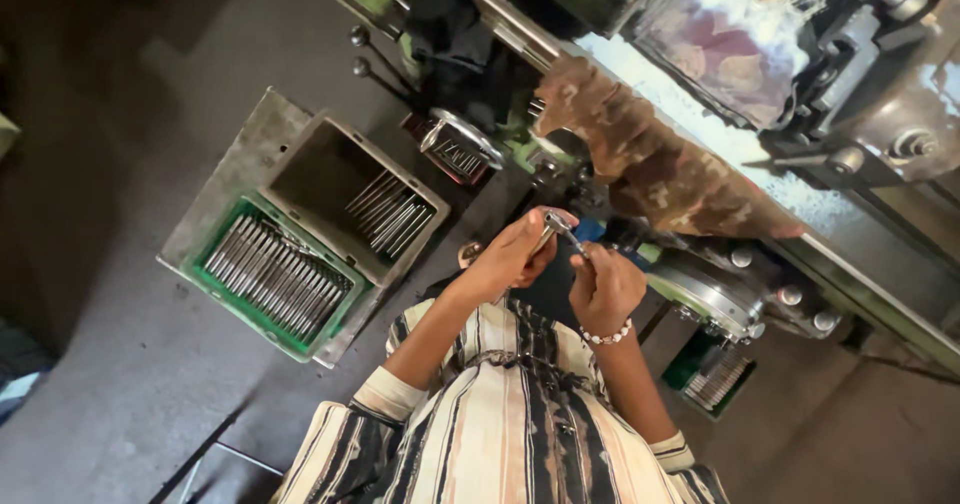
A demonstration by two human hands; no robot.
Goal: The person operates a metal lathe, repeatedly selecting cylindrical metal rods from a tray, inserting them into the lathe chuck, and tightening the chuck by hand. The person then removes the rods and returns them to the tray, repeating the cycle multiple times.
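Steel rod (562, 230) pinched between both sets of fingers: left hand (515, 254) closed round one end, right hand (603, 286) gripping the other, raised close for inspection. Green tray (205, 282) of rods and grey bin (318, 129) sit left, within reach

Both forearms reach forward from rolled striped sleeves, elbows bent, and the 2 hands meet close together. The left hand (515, 254) curls with its fingers closed in a pinch. The right hand (603, 286) is fisted, a beaded bracelet circling its wrist.
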